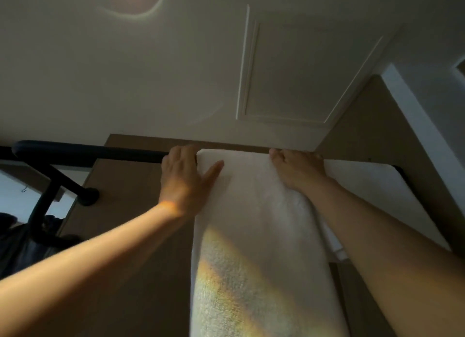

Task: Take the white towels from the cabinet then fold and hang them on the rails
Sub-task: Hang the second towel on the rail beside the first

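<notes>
White terry towel (254, 211) over black rail (88, 151)

A white towel (251, 223) hangs over the black rail (88, 153), from centre down to 6 o'clock. The left hand (183, 180) hooks the rail at the towel's 9 o'clock edge, thumb on the cloth; the right hand (297, 169) curls over its top.

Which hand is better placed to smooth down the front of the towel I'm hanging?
Left, probably: the left hand rests its thumb on the front of the towel beside the rail, while the right hand curls over the top edge and can steady it.
</notes>
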